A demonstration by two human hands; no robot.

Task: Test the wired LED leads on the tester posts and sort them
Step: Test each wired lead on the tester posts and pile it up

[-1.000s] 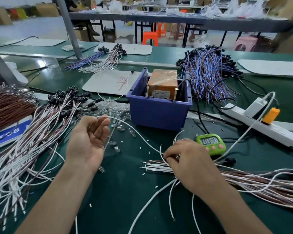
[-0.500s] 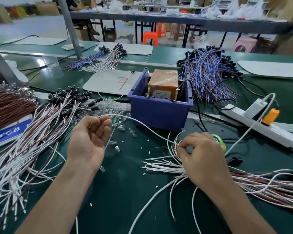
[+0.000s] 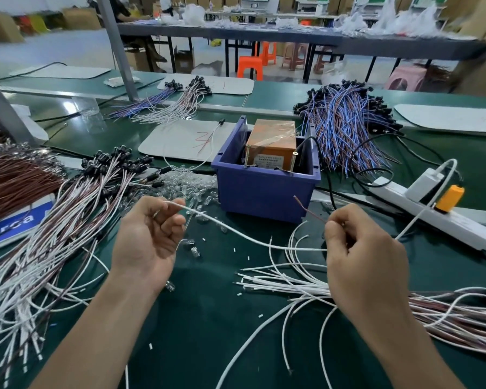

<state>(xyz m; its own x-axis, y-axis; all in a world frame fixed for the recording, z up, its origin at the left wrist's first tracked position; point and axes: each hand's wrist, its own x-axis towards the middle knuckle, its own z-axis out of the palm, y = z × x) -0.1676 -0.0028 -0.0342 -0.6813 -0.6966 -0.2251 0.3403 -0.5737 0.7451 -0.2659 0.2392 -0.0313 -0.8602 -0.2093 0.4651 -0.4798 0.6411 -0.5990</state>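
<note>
A blue bin (image 3: 264, 189) holds the orange tester box (image 3: 272, 144) with two brass screw posts (image 3: 293, 161) at its near edge. My right hand (image 3: 362, 259) has its fingers curled round a brown lead (image 3: 309, 210) whose bare tip points up toward the bin. A white lead (image 3: 236, 234) runs from that hand across to my left hand (image 3: 146, 242), which is palm-up and pinches the white wire's end. A fan of white and brown leads (image 3: 292, 284) lies under my right hand. A sorted pile of white-brown leads with black LED holders (image 3: 76, 209) lies at left.
Loose clear LEDs (image 3: 188, 181) are scattered before the bin. A white power strip (image 3: 432, 217) with an orange plug lies at right. Blue-brown lead bundles (image 3: 345, 127) sit behind the bin. Brown wires (image 3: 11, 175) are heaped far left.
My right hand has lifted from the fan of leads, rising with a brown and a white wire toward the bin. It now covers the green timer. My left hand has stayed put.
</note>
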